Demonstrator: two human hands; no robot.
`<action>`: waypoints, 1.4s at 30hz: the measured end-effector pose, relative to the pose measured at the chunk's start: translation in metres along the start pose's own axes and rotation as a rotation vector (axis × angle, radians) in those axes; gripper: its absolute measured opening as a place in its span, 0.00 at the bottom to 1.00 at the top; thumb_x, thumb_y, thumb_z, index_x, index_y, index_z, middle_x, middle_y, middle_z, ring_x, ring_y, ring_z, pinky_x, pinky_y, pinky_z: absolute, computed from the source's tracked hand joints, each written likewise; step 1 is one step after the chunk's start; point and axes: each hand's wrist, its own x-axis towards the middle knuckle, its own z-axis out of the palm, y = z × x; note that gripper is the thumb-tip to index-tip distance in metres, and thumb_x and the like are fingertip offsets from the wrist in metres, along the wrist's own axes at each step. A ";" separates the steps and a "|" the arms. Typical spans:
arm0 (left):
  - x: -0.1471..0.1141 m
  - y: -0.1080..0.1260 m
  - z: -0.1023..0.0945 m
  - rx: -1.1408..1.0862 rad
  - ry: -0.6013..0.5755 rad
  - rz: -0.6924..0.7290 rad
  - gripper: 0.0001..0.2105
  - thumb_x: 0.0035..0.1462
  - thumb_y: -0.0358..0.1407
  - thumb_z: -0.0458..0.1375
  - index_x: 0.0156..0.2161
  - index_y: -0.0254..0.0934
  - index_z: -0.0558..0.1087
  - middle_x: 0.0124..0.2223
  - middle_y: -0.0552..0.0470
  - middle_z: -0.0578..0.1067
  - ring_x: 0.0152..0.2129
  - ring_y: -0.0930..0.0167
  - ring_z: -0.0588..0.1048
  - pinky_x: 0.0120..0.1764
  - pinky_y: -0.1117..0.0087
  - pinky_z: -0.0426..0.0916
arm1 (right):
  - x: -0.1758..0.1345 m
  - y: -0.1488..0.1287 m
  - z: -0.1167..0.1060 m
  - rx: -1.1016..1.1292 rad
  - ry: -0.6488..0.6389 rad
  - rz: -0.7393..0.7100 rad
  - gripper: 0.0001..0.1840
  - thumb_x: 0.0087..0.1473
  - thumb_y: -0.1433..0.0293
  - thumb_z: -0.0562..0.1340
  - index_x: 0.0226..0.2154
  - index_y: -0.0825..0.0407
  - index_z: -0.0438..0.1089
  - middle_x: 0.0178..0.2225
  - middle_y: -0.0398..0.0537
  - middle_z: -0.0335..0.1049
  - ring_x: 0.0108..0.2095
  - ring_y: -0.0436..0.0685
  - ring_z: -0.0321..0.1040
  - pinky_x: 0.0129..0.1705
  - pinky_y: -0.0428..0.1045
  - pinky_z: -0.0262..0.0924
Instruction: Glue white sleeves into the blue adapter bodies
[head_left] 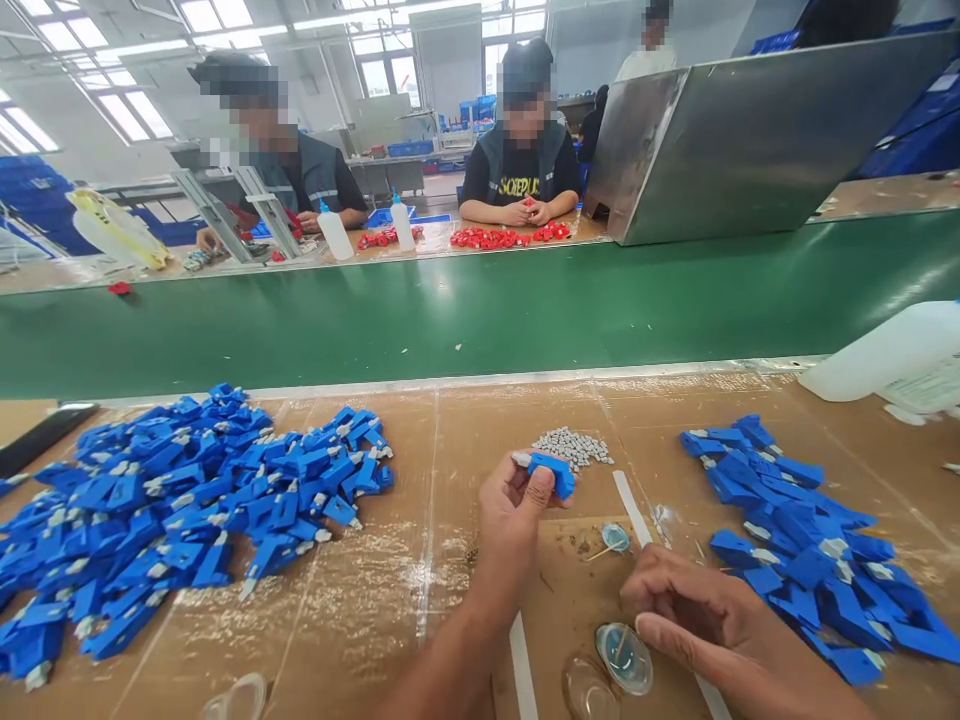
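My left hand (517,505) pinches a blue plastic piece (553,474) with a light grey tip between thumb and fingers, above the middle of the table. Lower right, my right hand (697,620) is closed, its thumb and fingertips at the upper end of a thin wooden stick (622,642). The stick's lower end dips into a small clear cup (636,672) of bluish gel. Just beyond lies another bit of blue gel (616,538) with a second stick (598,552) beside it. Small grey pieces (574,447) lie heaped behind my left hand.
Blue pieces with grey tips form a large pile (172,500) at left and a smaller pile (810,550) at right. A white bottle (892,350) lies tilted at far right. Beyond the green belt (450,320), two people sit by red parts (491,238) and a metal housing (735,150).
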 end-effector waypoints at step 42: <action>-0.003 -0.038 -0.004 -0.389 -0.213 -0.536 0.24 0.55 0.49 0.79 0.42 0.28 0.82 0.36 0.44 0.78 0.32 0.70 0.80 0.36 0.70 0.74 | 0.060 -0.025 -0.018 -0.119 0.529 -0.377 0.18 0.72 0.49 0.64 0.37 0.42 0.79 0.35 0.46 0.83 0.35 0.60 0.81 0.39 0.49 0.77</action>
